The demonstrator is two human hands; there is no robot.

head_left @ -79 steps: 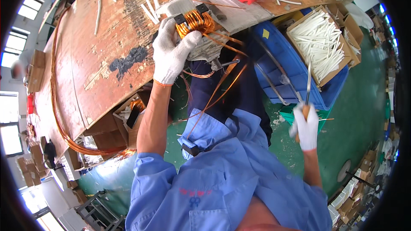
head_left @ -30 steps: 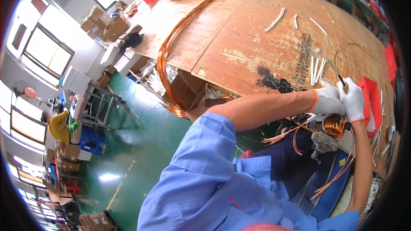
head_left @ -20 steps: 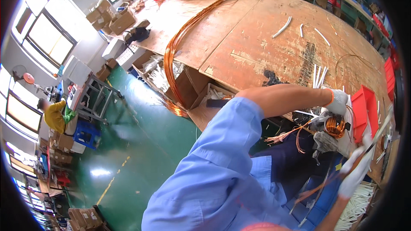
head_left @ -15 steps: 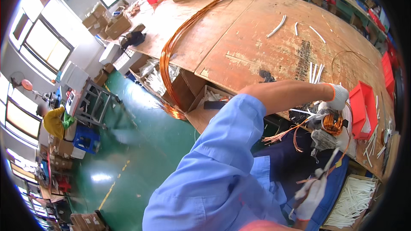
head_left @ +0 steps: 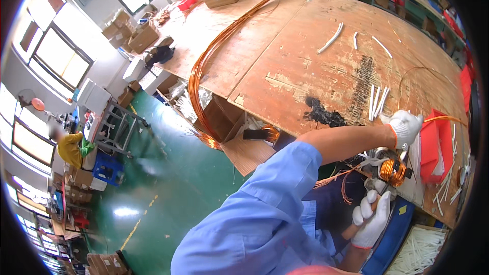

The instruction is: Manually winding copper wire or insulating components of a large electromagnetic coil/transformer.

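A small coil wound with copper wire [head_left: 393,173] sits at the near right edge of the wooden table, among grey cloth-like wrappings. My left hand [head_left: 405,126], in a white glove, is closed just beyond the coil. Copper wire [head_left: 445,118] runs from it to the right, above a red bin. Below the coil, my gloved right hand [head_left: 373,219] grips a tool with a brown handle [head_left: 350,232]. Its thin dark shaft points up at the coil; whether the tip touches the winding I cannot make out. Loose copper strands [head_left: 338,177] trail leftward from the coil.
The red bin [head_left: 433,155] stands right of the coil. White sleeving pieces [head_left: 378,103] lie on the table [head_left: 285,51], and more fill a box [head_left: 417,249] at lower right. A long copper wire bundle [head_left: 204,61] arches over the table's left edge. Another person [head_left: 71,147] sits far left.
My right hand has risen with its tool to just under the coil. My left hand stays beyond the coil, and the copper wire now stretches right from it over the red bin.
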